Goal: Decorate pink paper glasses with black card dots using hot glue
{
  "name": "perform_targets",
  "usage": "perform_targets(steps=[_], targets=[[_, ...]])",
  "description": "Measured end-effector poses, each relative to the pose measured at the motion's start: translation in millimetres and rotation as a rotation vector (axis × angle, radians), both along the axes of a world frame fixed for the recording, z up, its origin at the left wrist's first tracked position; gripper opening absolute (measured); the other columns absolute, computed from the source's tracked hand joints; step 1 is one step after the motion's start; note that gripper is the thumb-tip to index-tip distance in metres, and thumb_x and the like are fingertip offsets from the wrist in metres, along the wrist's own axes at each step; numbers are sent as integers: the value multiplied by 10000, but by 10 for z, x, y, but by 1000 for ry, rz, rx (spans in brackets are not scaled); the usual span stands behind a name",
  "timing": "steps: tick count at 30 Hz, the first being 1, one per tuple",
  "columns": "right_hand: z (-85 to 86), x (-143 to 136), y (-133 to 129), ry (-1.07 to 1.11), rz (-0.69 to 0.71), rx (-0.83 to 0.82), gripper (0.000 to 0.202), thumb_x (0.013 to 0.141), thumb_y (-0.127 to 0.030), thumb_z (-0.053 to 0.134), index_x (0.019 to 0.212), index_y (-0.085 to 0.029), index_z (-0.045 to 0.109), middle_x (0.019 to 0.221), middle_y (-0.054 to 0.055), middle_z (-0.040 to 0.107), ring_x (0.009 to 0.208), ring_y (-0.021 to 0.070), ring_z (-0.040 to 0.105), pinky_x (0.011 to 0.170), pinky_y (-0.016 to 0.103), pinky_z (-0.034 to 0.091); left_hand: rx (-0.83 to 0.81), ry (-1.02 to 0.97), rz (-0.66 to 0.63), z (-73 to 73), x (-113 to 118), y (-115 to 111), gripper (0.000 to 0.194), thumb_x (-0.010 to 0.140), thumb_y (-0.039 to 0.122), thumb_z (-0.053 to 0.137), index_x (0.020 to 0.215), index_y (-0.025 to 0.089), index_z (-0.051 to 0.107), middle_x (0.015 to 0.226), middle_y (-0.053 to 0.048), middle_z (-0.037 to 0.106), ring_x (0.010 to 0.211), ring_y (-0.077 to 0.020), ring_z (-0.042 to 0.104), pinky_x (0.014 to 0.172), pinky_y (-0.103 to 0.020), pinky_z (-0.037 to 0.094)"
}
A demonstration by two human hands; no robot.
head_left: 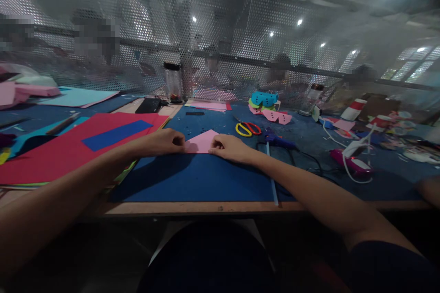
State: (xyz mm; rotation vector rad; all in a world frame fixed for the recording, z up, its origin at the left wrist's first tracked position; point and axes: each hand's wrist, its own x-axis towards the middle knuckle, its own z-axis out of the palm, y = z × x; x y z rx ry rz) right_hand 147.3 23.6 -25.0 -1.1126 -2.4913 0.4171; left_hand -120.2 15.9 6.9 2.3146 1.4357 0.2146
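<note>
A piece of pink paper with a pointed top and a straight lower edge lies on the dark blue mat. At its left end is my left hand, closed, with fingertips pinching the paper's edge. My right hand is closed too, its curled fingers gripping the lower right side of the sheet. Parts of the paper under both hands are hidden. Just beyond my right hand rest scissors with yellow and red handles. A blue glue gun with a pale glue stick lies to the right.
Red paper sheets with a blue strip are stacked at left, near a black phone. Behind stand a glass bottle and cut paper pieces. A magenta glue gun lies at right. A perforated metal screen borders the table.
</note>
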Motion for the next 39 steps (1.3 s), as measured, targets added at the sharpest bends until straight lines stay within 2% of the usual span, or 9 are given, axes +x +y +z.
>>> perform_targets(steps=[15,28,39], targets=[[26,-8,-27,-4,-12,3,165,895,-326,651,920,-166,683,915,37,699,791,135,588,690,239,376,-32,22,-10,46,-17,0,360,762,525,613,798,174,680,765,-31,674,716,-183,584,593,-257,365],[15,1,-9,-3,-7,1,175,893,-343,653,914,-171,678,909,34,700,790,137,590,688,242,373,-36,52,-32,29,-83,52,385,793,542,612,833,170,702,805,-56,707,733,-189,614,610,-260,382],[3,-5,3,5,-4,3,168,886,-339,660,908,-173,680,897,30,698,781,137,590,682,244,374,-43,41,-56,2,-185,114,409,789,601,610,808,203,701,802,-31,706,745,-193,615,599,-245,375]])
